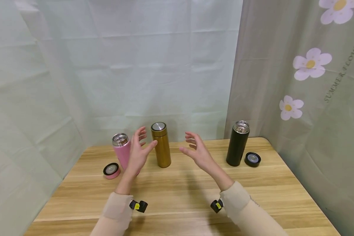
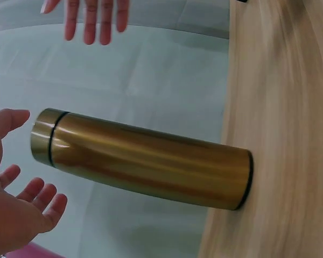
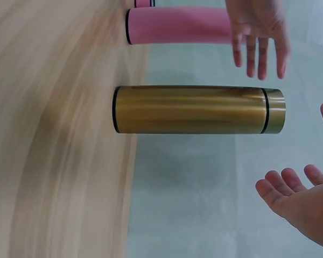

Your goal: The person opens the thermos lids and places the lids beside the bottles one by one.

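Observation:
A gold thermos bottle (image 1: 163,149) stands upright near the table's back edge, its lid on. To its left my left hand (image 1: 139,152) hovers with fingers spread and nothing in them; the thumb overlaps the bottle's edge in the head view, but the left wrist view shows a gap. My right hand (image 1: 197,152) is raised to the right of the bottle, fingers loosely bent, holding nothing. Behind my left hand a pink thermos bottle (image 1: 122,153) stands without its lid, partly hidden. Both wrist views show the gold bottle (image 2: 151,158) (image 3: 194,110) between the hands.
A pink lid (image 1: 111,170) lies on the wooden table (image 1: 171,200) beside the pink bottle. At the right stands a black thermos bottle (image 1: 237,144), uncovered, with a black lid (image 1: 252,159) next to it. Pale curtains (image 1: 165,65) hang behind the table and along its sides.

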The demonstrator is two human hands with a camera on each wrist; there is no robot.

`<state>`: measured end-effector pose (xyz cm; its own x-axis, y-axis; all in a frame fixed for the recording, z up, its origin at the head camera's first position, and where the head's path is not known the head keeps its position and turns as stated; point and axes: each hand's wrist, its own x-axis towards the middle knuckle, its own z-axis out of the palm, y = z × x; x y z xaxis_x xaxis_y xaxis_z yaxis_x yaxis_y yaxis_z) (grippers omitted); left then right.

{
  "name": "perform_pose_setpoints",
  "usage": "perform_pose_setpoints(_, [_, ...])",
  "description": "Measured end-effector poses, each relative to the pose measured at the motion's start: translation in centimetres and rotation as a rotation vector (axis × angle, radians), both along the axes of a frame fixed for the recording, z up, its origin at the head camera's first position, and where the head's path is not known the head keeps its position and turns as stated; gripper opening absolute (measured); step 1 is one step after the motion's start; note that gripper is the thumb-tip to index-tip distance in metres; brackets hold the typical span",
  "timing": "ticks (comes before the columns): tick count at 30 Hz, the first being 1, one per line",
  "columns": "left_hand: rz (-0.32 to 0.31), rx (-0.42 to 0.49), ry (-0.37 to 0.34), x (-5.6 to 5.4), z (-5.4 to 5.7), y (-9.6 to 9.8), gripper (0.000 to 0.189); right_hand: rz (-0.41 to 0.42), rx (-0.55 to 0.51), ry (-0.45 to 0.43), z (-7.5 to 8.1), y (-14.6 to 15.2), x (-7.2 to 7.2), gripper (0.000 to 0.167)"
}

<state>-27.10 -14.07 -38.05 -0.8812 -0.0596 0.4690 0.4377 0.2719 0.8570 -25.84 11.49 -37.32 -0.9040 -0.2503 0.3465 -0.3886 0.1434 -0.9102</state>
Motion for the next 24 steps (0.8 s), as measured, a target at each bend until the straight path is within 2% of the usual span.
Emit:
perform_pose_setpoints(8, [0.018, -0.014, -0.093, -1.2, -0.9, 0.4, 0.084, -0.005, 0.026, 0.021, 0.6, -0.3, -0.5, 0.070])
perform_pose_setpoints(13, [-0.012, 0.010, -0.141, -1.7, -1.4, 0.4, 0.090, 0.000, 0.028, 0.046, 0.9, -0.6, -0.5, 0.069])
perform_pose_setpoints(20, [-0.047, 0.067, -0.140, -2.9, -2.4, 0.2, 0.096, 0.015, 0.063, 0.067, 1.3, -1.0, -0.8, 0.069])
perform_pose_setpoints(24, [-0.043, 0.059, -0.153, -3.3, -2.8, 0.4, 0.098, 0.014, 0.071, 0.072, 1.5, -1.1, -0.8, 0.068])
